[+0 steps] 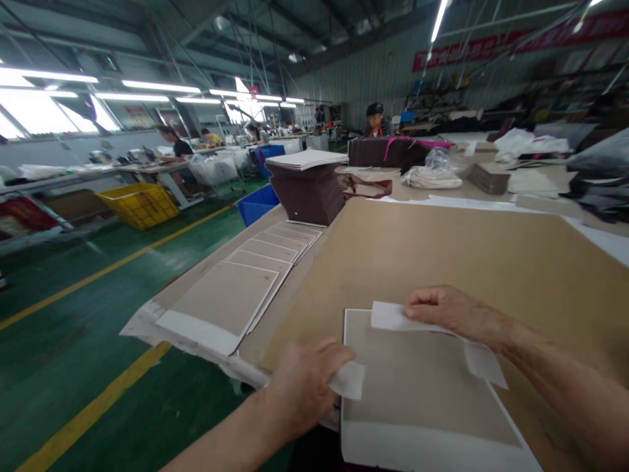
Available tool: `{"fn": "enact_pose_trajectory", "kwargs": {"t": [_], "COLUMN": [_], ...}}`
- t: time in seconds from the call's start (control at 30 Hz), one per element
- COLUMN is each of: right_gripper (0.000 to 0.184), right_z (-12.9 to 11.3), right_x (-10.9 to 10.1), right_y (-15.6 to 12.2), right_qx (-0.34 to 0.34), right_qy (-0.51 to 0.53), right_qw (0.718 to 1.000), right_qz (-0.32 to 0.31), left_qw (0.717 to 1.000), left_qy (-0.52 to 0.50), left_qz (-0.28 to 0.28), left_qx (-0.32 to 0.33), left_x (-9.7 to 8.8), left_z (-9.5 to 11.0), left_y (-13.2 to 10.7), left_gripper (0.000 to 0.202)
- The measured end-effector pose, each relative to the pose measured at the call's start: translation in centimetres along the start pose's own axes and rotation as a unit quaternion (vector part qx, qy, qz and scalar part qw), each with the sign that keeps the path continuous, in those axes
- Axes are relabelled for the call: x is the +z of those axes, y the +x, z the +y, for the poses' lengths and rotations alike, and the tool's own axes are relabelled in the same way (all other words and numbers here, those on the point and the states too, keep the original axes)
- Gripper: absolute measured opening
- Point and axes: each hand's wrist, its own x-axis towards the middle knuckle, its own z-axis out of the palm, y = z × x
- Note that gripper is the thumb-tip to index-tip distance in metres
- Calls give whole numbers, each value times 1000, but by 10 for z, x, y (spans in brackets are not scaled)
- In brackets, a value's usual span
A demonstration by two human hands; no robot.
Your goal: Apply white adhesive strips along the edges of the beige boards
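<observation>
A flat grey-brown board with white edges (417, 387) lies in front of me on a large brown cardboard sheet (442, 255). My left hand (304, 387) rests at the board's left edge with its fingers closed on a white paper flap (350, 380). My right hand (455, 314) lies palm down at the board's far edge, fingers curled and pressing a white paper strip (393, 316) that runs on under my wrist.
A fanned row of similar boards (246, 282) lies to my left along the table edge. Behind it stands a dark brown stack topped with white sheets (307, 190). A blue bin (258, 203), a yellow crate (140, 204) and other workers are farther back.
</observation>
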Motion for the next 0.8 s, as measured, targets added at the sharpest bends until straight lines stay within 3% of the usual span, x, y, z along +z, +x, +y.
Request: {"fn": "enact_pose_trajectory", "kwargs": {"t": [0.07, 0.17, 0.43, 0.8], "right_gripper": [33, 26, 23, 21], "right_z": [-6, -13, -15, -15], "right_x": [15, 29, 44, 46], "right_y": [13, 33, 58, 67], "right_qx": [-15, -44, -40, -3], "right_qy": [-28, -71, -138, -230], "right_qw": [999, 995, 989, 972], "right_qz": [-38, -54, -44, -44], "left_qw": [991, 976, 968, 972], "left_qy": [109, 192, 215, 215], "left_qz": [-67, -103, -125, -97], "left_qx": [42, 30, 34, 16], "left_x": [14, 30, 41, 43], "left_z": [-3, -7, -19, -17], "left_y": [5, 14, 18, 19], "left_gripper": [24, 31, 26, 20]}}
